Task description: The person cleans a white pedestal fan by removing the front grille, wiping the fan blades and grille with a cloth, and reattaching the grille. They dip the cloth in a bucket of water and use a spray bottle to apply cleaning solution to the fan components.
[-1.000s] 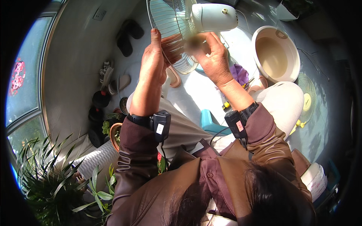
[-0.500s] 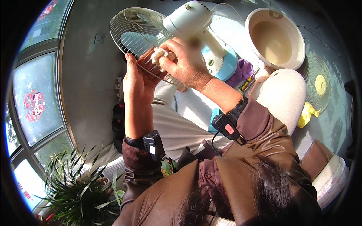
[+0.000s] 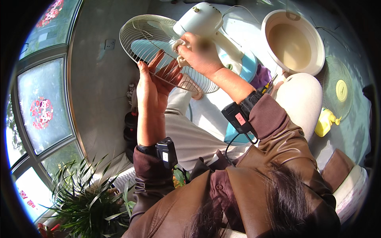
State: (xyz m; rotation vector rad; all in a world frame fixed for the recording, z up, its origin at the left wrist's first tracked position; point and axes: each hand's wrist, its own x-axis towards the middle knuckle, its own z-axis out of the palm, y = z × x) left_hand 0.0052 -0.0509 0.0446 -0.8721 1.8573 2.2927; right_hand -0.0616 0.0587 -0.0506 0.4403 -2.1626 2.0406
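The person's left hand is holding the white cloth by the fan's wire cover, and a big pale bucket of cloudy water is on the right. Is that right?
Not quite: the head view shows the white cloth in the right hand, not the left hand. It is by the fan's wire cover, and the big pale bucket of cloudy water is on the right.

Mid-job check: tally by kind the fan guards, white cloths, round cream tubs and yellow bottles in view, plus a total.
Fan guards: 2, the wire guard at the left hand and the yellow-centred guard
White cloth: 1
Cream tub: 1
Yellow bottle: 1
Total: 5
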